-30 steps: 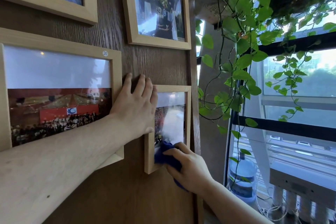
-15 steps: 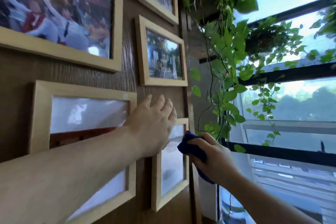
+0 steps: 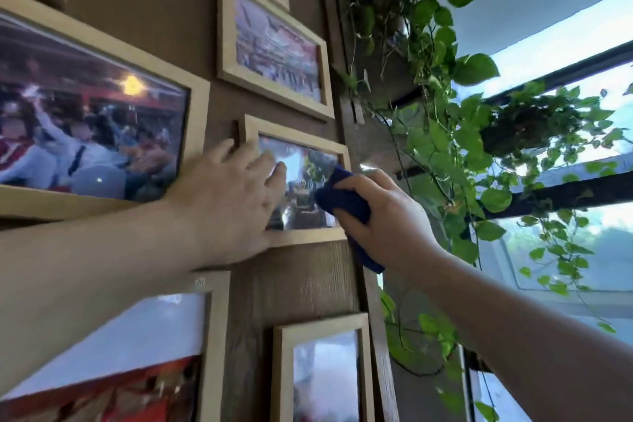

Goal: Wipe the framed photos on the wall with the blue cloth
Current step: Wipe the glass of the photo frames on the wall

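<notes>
Several light wooden photo frames hang on a dark wood wall. A small middle frame [image 3: 296, 137] sits at the wall's right edge. My left hand [image 3: 229, 202] lies flat, fingers spread, over that frame's left side and glass. My right hand [image 3: 383, 216] grips a bunched blue cloth [image 3: 342, 197] and presses it against the right part of the same frame's glass. A tail of the cloth hangs below my palm. The frame's lower left corner is hidden by my left hand.
A large frame [image 3: 92, 120] hangs to the left, another frame [image 3: 277, 44] above, and two frames [image 3: 322, 370] below. Trailing green vines [image 3: 442, 134] hang just right of the wall's edge, in front of a window [image 3: 582, 147].
Both hands moved up from the lower small frame to the middle frame above it. The view tilted upward. The cloth now presses on the middle frame's glass.
</notes>
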